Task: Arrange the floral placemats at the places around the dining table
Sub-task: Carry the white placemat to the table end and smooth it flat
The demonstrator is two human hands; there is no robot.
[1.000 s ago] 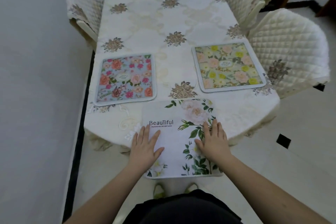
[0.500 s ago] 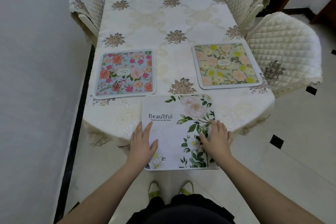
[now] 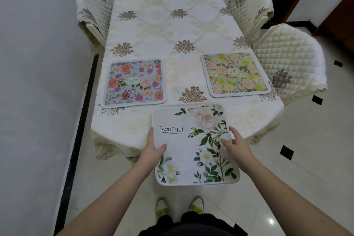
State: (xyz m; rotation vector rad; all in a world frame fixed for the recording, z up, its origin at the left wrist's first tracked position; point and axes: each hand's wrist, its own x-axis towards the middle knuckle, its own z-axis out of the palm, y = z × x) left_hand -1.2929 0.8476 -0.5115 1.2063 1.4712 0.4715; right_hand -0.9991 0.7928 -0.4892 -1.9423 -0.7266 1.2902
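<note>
On the dining table [image 3: 153, 25] two placemats lie side by side: the left placemat [image 3: 134, 82] near the left edge, the right placemat [image 3: 235, 74] near the right edge. In front of them, between both, the near placemat [image 3: 191, 145] sticks out over the near table edge, with the left hand [image 3: 153, 148] at its left side and the right hand [image 3: 237, 145] at its right

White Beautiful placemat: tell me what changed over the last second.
Both hands shifted from lying flat on the white placemat to holding its side edges: left hand, right hand. It still overhangs the table's near edge. The blue placemat and yellow placemat stayed put.
</note>
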